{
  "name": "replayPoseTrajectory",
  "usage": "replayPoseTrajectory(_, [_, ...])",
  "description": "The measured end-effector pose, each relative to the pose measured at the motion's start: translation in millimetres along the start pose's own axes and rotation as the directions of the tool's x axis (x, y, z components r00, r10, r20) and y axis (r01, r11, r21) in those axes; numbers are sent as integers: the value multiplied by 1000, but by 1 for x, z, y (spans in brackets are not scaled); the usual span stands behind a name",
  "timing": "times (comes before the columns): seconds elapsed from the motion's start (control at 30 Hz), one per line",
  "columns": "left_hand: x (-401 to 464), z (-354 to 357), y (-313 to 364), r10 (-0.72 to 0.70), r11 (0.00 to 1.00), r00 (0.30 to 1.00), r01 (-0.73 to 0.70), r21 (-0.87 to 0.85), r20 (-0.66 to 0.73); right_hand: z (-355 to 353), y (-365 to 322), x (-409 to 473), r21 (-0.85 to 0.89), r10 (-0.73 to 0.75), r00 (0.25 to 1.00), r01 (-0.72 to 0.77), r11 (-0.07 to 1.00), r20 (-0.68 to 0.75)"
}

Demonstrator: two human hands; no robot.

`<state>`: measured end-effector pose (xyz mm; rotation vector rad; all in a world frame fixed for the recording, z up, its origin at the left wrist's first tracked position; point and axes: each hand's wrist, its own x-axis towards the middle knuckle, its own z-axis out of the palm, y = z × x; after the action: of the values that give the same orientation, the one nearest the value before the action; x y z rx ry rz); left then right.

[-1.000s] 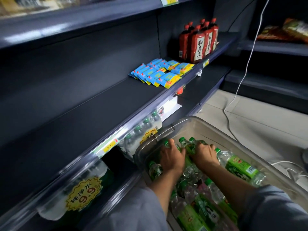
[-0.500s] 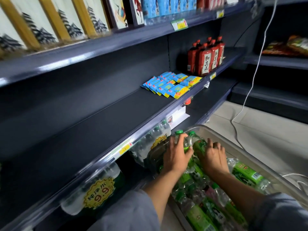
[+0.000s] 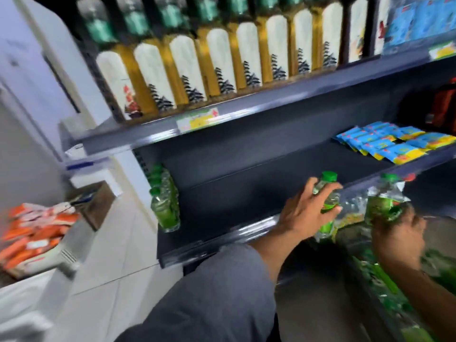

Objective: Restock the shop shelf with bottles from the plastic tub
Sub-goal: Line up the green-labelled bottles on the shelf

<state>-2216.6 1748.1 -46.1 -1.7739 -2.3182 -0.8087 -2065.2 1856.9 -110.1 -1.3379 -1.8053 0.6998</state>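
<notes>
The left hand point(image 3: 304, 213) wraps its fingers around a green bottle point(image 3: 327, 198). The right hand point(image 3: 397, 235) grips another bottle point(image 3: 381, 201).

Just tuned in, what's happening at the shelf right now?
A person is restocking. The left hand grips a green-capped bottle at the front edge of the middle shelf; the right hand holds more bottles, blurred. A row of green bottles already stands at the shelf's left end.

The middle shelf point(image 3: 246, 193) lies bare across the frame's centre; a row of green bottles point(image 3: 164, 201) blocks its left end, blue packets point(image 3: 392, 144) its upper-right stretch.
</notes>
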Motion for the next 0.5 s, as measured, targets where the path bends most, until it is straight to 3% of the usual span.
replayPoseTrajectory(0.17, [-35,-45,-51,-129,987,990,133,89,-53,31,-63,-30,148,-131,991,128,981,16])
replayPoseTrajectory(0.27, [-52,-68,-83,-222,968,967,234,92,-124,59,-92,-42,147,-188,980,178,973,63])
replayPoseTrajectory(0.5, [-74,-94,-165,-456,860,841,501,101,-291,113,-148,-77,287,-272,949,220,932,157])
